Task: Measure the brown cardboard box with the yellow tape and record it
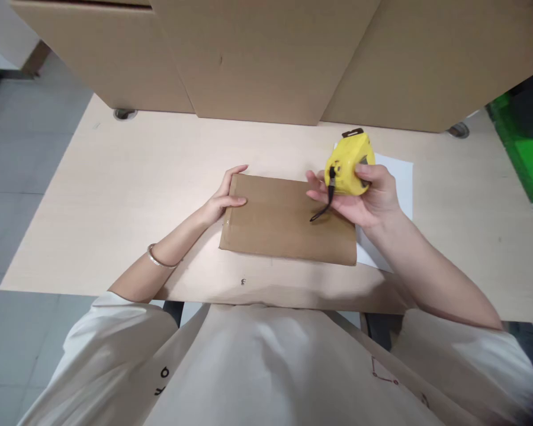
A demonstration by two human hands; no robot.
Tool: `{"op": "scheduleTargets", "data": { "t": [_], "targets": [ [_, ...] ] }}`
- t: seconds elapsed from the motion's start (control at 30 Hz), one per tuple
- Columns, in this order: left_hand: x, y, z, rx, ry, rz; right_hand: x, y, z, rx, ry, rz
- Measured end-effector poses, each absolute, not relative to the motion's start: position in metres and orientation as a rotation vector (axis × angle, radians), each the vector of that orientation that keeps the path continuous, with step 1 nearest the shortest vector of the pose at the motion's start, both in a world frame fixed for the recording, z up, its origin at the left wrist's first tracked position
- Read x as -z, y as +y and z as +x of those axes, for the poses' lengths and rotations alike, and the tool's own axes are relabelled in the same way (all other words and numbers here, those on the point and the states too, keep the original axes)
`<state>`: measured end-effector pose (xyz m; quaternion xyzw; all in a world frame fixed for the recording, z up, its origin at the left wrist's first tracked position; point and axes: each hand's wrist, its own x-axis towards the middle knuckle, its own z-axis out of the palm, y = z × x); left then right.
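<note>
A flat brown cardboard piece [284, 222] lies on the light wooden desk [115, 195] in front of me. My left hand [224, 198] rests on its left edge, fingers stretched along the far corner and thumb on top. My right hand [366, 198] holds a yellow tape measure [349, 165] just above the cardboard's right end. The tape measure's black wrist strap [324, 207] dangles down onto the cardboard. Under the right end of the cardboard lies a white sheet of paper [400, 183].
Large cardboard panels [257, 53] stand along the back of the desk. Two cable holes [124, 113] sit at the desk's far corners. A green object [530, 160] stands at the right, off the desk. Grey floor shows on the left.
</note>
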<state>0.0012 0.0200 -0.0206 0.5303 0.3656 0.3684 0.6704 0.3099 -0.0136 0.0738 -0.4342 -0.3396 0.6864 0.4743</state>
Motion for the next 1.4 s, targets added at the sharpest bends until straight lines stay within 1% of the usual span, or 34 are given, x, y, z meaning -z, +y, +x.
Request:
{"op": "scheduleTargets", "data": {
  "t": [0.07, 0.13, 0.27, 0.33, 0.4, 0.5, 0.6, 0.7, 0.8, 0.97, 1.4],
  "targets": [
    [0.02, 0.018, 0.003, -0.852, 0.834, 1.189, -0.076, -0.005, 0.297, -1.735, -0.881, -0.924],
    [0.02, 0.017, 0.004, -0.868, 0.83, 1.171, -0.082, 0.007, 0.286, -1.782, -0.981, -0.879],
    [0.022, 0.021, 0.009, -1.024, 0.812, 1.129, -0.101, 0.035, 0.264, -1.9, -1.274, -0.98],
    [0.023, 0.024, 0.011, -1.137, 0.826, 1.104, -0.112, 0.049, 0.251, -1.858, -1.516, -1.117],
    [0.023, 0.027, 0.013, -1.211, 0.853, 1.053, -0.125, 0.058, 0.235, -1.667, -1.85, -1.319],
    [0.023, 0.028, 0.017, -1.233, 0.868, 0.985, -0.141, 0.064, 0.209, -1.272, -2.326, -1.574],
    [0.02, 0.026, 0.02, -1.214, 0.849, 0.917, -0.151, 0.067, 0.187, -0.991, -2.654, -1.66],
    [0.014, 0.022, 0.024, -1.136, 0.828, 0.848, -0.151, 0.068, 0.172, -0.806, -2.871, -1.635],
    [0.014, 0.02, 0.026, -1.095, 0.815, 0.837, -0.147, 0.069, 0.165, -0.72, -2.97, -1.604],
    [0.028, 0.021, 0.022, -1.098, 0.856, 1.006, -0.147, 0.066, 0.169, -0.687, -2.96, -1.729],
    [0.039, 0.023, 0.016, -1.063, 0.753, 1.138, -0.149, 0.063, 0.173, -0.703, -3.007, -1.757]
  ]
}}
